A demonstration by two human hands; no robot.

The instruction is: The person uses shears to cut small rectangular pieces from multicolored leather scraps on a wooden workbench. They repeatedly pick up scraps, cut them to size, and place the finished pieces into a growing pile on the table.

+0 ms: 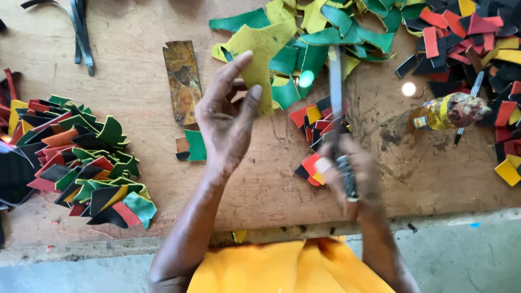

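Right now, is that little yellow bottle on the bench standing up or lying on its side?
Lying on its side: the yellow bottle rests lengthwise on the wooden bench, its grimy cap end pointing right.

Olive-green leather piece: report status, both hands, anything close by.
Left hand pinches olive-green leather piece, lifted above workbench. Right hand grips blurred metal tool, blade up. Small cut pieces lie between the hands.
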